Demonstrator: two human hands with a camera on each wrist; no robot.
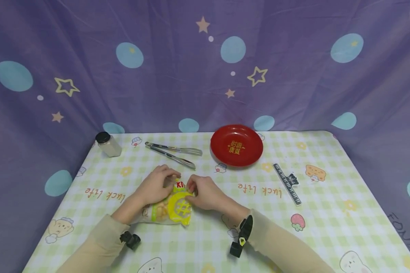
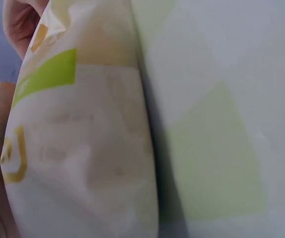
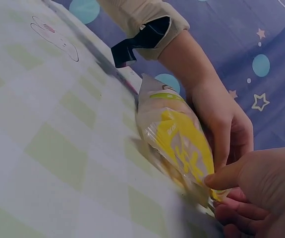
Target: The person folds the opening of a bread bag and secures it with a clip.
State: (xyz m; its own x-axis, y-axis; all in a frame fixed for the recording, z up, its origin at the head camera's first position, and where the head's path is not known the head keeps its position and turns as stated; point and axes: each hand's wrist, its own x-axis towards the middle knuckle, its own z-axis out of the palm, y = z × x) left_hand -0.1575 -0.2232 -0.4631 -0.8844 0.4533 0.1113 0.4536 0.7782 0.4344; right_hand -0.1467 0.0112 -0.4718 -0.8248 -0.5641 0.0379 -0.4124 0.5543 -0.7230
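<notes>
A yellow and white food bag (image 1: pixel 162 213) lies on the table near its front middle. My left hand (image 1: pixel 158 184) curls over the bag's top left side, its fingertips at the upper edge. From the right, my right hand (image 1: pixel 206 192) pinches the bag's upper right edge between thumb and fingers. In the right wrist view the right thumb presses on the yellow end of the bag (image 3: pixel 174 134), close beside the left hand (image 3: pixel 221 116). The bag's pale side (image 2: pixel 83 148) fills much of the left wrist view, where the left fingertips are hidden.
Metal tongs (image 1: pixel 174 152) and a red plate (image 1: pixel 237 146) lie behind the hands. A jar with a black lid (image 1: pixel 108 144) stands at the back left. To the right is a piano-patterned clip (image 1: pixel 287 184). A purple curtain (image 1: pixel 177 83) hangs behind the table.
</notes>
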